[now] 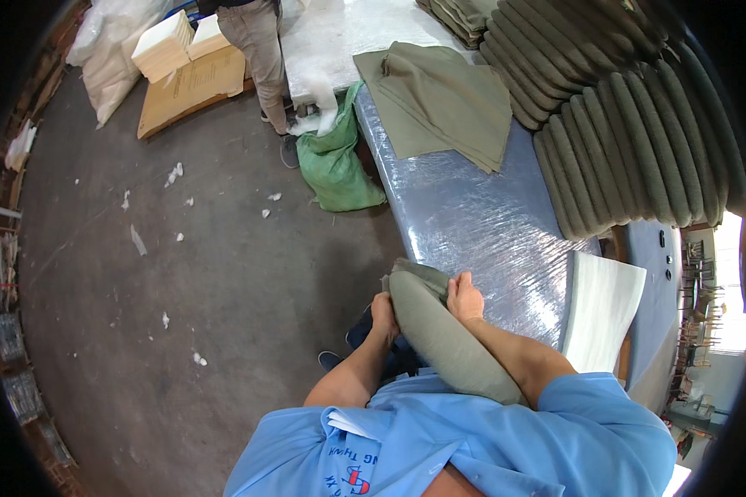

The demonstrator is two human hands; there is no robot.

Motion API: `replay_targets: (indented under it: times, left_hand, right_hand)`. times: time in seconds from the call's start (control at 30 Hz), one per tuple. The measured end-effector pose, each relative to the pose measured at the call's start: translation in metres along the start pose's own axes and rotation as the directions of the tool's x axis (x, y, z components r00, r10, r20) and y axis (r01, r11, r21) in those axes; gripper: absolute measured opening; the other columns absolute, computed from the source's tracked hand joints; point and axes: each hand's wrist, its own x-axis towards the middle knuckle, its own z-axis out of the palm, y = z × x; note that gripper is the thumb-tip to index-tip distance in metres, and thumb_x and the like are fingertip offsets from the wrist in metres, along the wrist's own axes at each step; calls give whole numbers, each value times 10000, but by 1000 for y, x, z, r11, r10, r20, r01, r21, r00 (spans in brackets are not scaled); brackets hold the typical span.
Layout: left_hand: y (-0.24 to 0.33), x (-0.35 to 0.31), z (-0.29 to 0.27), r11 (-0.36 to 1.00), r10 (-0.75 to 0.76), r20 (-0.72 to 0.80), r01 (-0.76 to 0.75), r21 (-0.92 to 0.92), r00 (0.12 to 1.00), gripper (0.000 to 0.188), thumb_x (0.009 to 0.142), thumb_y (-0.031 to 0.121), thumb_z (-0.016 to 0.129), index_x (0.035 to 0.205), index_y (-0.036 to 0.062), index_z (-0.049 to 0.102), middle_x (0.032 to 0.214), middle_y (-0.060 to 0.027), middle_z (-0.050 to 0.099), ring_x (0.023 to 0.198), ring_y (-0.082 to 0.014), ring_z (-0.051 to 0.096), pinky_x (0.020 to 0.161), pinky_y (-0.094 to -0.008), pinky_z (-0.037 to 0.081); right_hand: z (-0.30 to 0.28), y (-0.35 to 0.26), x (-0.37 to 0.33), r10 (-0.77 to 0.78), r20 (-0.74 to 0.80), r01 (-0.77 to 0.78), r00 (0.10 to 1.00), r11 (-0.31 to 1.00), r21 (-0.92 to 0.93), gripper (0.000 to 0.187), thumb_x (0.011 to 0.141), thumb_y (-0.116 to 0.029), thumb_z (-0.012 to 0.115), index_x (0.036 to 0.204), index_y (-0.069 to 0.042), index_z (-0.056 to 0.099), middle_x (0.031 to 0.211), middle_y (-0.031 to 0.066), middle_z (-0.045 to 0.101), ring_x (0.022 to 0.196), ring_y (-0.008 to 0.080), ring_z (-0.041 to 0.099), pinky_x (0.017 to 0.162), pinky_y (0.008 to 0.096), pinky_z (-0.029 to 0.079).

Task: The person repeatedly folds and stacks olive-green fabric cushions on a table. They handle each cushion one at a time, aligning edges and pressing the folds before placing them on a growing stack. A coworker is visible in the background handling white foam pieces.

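A plump olive-green cushion [443,335] is held against my body, one end toward the table. At its far end the fabric cover hangs loose at the opening. My left hand [384,316] is closed on the left edge of that cover. My right hand [465,296] pinches the cover's edge on the other side, beside the plastic-wrapped table [506,240]. What fills the cushion is hidden inside the fabric.
Flat olive fabric covers [443,103] lie on the table's far part. Stacked finished cushions [630,153] rise at the right, near a white foam sheet [603,306]. A green sack [337,170] with white stuffing stands beside the table. Another person [257,50] stands beyond; white scraps dot the floor [174,248].
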Motion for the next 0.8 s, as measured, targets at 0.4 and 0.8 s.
replay_targets:
  times: [0.4, 0.8]
  left_hand:
    - [-46, -53, -4, 933, -330, 75, 338, -125, 941, 384, 1069, 204, 592, 1406, 19, 592, 1342, -141, 676, 1203, -308, 654, 1030, -482, 531]
    - [-32, -34, 64, 963, -226, -218, 184, -199, 949, 436, 1077, 223, 548, 1430, -32, 565, 1381, -218, 646, 1261, -380, 638, 1074, -551, 513]
  right_hand:
    - [-18, 21, -55, 43, -6, -44, 999, 994, -97, 488, 989, -518, 619, 983, -42, 727, 997, 278, 736, 949, 485, 704, 831, 578, 539]
    - [2, 50, 23, 169, 177, -171, 969, 985, -8, 526, 1079, -475, 470, 1163, -2, 683, 1201, 298, 698, 1171, 463, 656, 1015, 548, 499]
